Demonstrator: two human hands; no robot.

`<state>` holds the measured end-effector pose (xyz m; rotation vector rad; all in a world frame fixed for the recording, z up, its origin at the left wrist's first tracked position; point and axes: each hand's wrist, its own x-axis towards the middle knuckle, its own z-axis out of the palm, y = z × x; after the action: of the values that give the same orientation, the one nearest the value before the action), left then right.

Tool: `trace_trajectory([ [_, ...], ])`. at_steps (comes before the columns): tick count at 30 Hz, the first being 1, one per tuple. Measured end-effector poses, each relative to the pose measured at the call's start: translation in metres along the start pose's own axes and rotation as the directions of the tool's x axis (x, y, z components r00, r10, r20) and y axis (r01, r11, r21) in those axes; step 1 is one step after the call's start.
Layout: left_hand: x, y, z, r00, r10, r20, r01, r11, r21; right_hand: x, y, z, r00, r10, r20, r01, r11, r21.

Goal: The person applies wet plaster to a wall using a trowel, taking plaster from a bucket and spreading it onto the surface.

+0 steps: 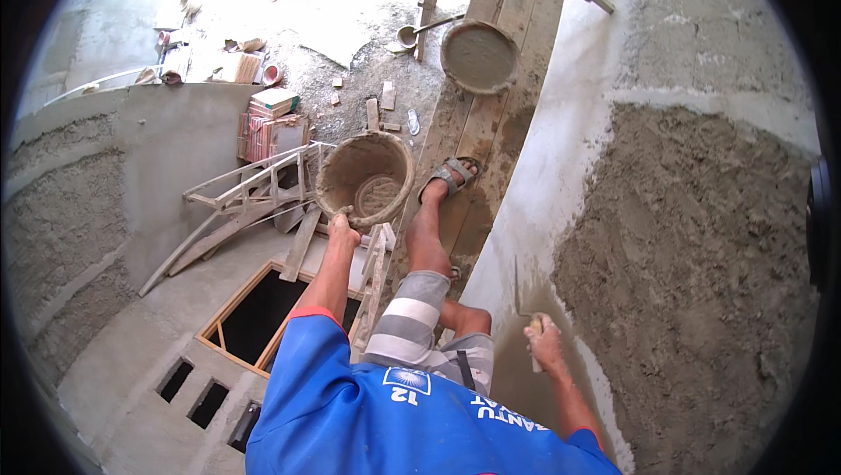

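Observation:
My left hand (343, 228) is closed on the rim of a round, mortar-smeared bucket (331, 179), which is tilted so that its inside faces up at me. A pale residue coats its walls and bottom. On the other side, my right hand (545, 345) grips the handle of a trowel (517, 287), whose thin blade is seen nearly edge-on. The trowel is close to the wall (523, 252), beside a wet grey patch (517, 379). Whether the blade touches the wall I cannot tell.
I stand on a raised plank scaffold (473, 129). Farther along it sits a basin of grey mortar (479, 56), with a long-handled ladle (407, 35) beside it. Rough plaster (683, 274) covers the right wall. Lower left are a wood-framed opening (229, 335) and a wooden frame (250, 182).

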<state>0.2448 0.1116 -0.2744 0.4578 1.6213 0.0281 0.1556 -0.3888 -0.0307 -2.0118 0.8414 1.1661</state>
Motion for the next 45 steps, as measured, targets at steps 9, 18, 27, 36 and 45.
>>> trace_trajectory([
  [9,-0.008,0.160,0.127,0.912,0.388,0.131,-0.373,0.920,-0.123,0.029,-0.071,-0.035,0.998,-0.068,0.007,0.068,0.994,-0.083],
  [18,-0.028,0.118,0.205,0.767,0.363,0.529,-0.533,0.819,0.211,0.056,-0.058,-0.038,0.991,-0.082,-0.107,0.080,0.997,-0.019],
  [27,0.043,-0.025,0.312,0.890,0.133,0.437,-0.444,0.470,0.763,0.038,0.029,0.005,0.978,0.210,-0.001,-0.209,0.971,-0.117],
  [36,0.150,-0.053,0.489,0.503,0.263,0.823,-0.796,-0.231,0.560,0.019,0.037,0.026,0.809,0.550,0.208,-0.580,0.805,0.124],
  [45,0.137,-0.074,0.611,0.518,0.099,0.850,-0.789,-0.330,0.519,0.028,0.029,0.048,0.771,0.549,0.322,-0.637,0.665,0.390],
])
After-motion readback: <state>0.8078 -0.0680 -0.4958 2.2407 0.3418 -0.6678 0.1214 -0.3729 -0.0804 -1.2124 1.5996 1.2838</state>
